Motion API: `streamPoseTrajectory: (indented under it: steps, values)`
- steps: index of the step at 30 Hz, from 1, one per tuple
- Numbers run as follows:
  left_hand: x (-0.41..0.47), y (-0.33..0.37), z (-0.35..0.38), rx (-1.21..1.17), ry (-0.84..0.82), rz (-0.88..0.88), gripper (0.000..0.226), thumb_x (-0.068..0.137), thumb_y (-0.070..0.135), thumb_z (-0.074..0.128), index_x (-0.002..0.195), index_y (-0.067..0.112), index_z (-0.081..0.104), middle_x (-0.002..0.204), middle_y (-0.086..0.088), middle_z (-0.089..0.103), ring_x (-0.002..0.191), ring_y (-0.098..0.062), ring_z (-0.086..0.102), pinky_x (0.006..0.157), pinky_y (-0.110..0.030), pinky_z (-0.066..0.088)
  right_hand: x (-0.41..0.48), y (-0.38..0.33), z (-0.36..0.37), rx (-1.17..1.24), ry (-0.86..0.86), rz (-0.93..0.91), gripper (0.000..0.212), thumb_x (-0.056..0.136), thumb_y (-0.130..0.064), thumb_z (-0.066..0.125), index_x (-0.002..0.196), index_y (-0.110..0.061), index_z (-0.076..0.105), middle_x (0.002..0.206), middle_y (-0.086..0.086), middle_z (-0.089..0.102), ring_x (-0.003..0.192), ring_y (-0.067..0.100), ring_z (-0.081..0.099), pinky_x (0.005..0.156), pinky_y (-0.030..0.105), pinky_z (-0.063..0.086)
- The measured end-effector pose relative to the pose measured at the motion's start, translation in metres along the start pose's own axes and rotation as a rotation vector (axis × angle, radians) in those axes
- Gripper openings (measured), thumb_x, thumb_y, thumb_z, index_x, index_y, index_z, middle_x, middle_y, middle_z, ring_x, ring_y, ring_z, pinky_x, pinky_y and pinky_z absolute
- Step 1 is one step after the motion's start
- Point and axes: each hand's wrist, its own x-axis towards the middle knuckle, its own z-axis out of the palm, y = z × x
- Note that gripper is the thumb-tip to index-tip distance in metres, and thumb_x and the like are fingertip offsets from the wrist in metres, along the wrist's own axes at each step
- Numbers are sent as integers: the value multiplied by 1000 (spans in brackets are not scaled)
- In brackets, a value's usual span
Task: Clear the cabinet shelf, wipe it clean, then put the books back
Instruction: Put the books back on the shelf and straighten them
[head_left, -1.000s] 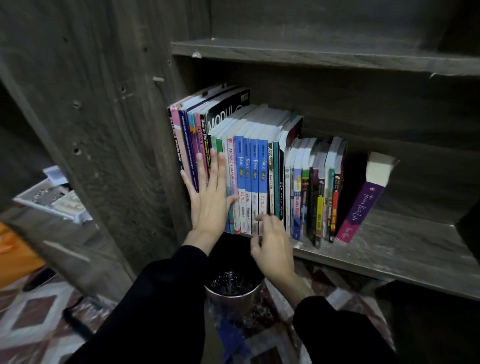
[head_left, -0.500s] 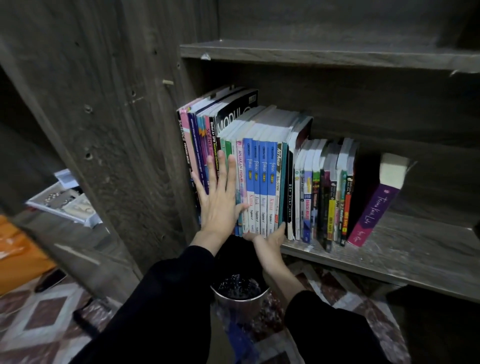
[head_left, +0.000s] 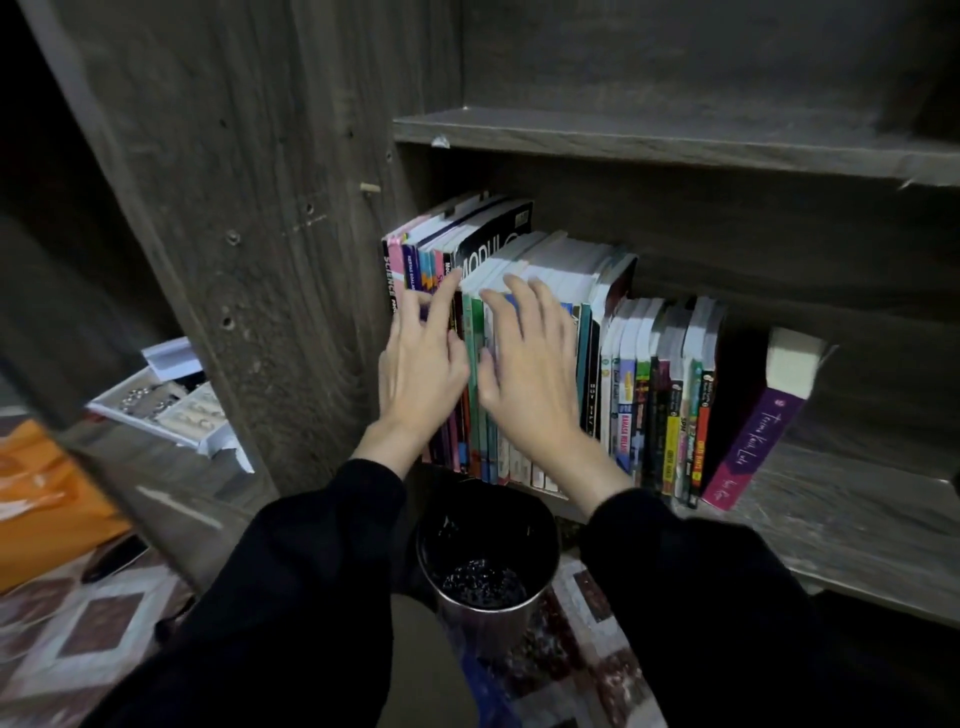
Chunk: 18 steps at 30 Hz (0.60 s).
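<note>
fingers (head_left: 521, 304) spread on both, left hand (head_left: 421, 369) and right hand (head_left: 530, 384) side by side on the books (head_left: 649, 405), purple book (head_left: 748, 447) leaning alone, bin (head_left: 519, 519) underneath

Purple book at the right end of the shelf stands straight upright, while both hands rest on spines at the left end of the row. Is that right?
No. The purple book does not stand upright: it is tilted, its top leaning away from the row, as the head view shows. The left hand and right hand do rest on spines at the row's left end.
</note>
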Motion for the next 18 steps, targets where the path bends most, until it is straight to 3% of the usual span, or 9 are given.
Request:
streamPoseTrajectory:
  steps: [2, 4, 12, 16, 18]
  values:
    - [7, 2, -5, 41, -49, 0, 58, 92, 13, 47, 147, 25, 34, 111, -7, 42, 100, -19, 48, 69, -28, 36, 15, 11, -1, -111, -166, -96, 61, 86, -17, 56, 144, -13, 35, 151, 8, 35, 143, 27, 21, 117, 41, 3]
    - [11, 2, -7, 101, -131, -34, 59, 92, 14, 46, 148, 30, 32, 107, -4, 38, 101, -19, 46, 70, -29, 36, 21, 23, 0, -166, -263, -131, 64, 89, -21, 55, 148, -17, 29, 152, 3, 33, 143, 24, 22, 117, 40, 2]
    - [10, 9, -11, 32, -180, -162, 65, 89, 7, 43, 146, 37, 33, 105, -1, 38, 105, -21, 45, 75, -32, 35, 28, 35, -6, -174, -296, -190, 64, 87, -25, 56, 146, -22, 32, 149, 0, 37, 139, 22, 28, 113, 35, 8]
    - [5, 9, -13, -9, -155, -205, 66, 89, 5, 42, 144, 41, 35, 123, -7, 43, 113, -24, 43, 79, -33, 37, 28, 38, -6, -164, -293, -199, 64, 87, -27, 55, 146, -23, 31, 149, -1, 36, 139, 20, 27, 113, 35, 9]
    - [-1, 7, -13, -32, -131, -221, 65, 90, 6, 42, 143, 43, 36, 121, -5, 43, 112, -23, 43, 78, -30, 36, 28, 38, -5, -161, -285, -198, 64, 87, -27, 56, 146, -22, 32, 149, -1, 37, 139, 20, 27, 113, 35, 9]
